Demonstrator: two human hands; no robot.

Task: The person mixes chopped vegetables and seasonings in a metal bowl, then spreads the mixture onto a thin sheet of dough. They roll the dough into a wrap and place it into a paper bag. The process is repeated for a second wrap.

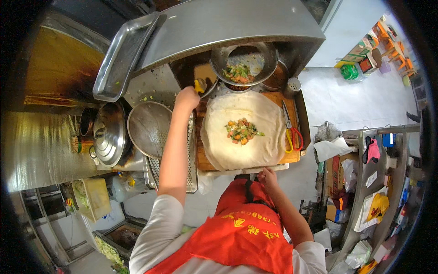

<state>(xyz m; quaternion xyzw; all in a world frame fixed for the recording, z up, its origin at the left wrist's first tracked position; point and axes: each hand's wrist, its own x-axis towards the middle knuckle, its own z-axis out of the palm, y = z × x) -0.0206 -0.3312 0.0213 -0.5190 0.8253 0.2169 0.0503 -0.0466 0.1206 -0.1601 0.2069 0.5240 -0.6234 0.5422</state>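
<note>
My left hand (187,98) is closed around a small tool with a yellow part (199,86), held over a bowl (211,88) at the back. Most of the tool is hidden, so its kind cannot be told. Thin round flatbread sheets (219,150) lie spread on a wooden board (291,102). A heap of chopped vegetable filling (242,131) sits in the middle of the top sheet. By the board's front edge, my right hand (268,177) has its fingers curled; whether something is in them cannot be made out.
Behind the flatbread, a metal bowl (270,56) holds more filling. Scissors (288,123) with red and yellow handles lie on the board's right. A round strainer (149,130) rests over a perforated tray (191,161) at left, beside a lidded pot (109,137). Shelving (356,198) stands right.
</note>
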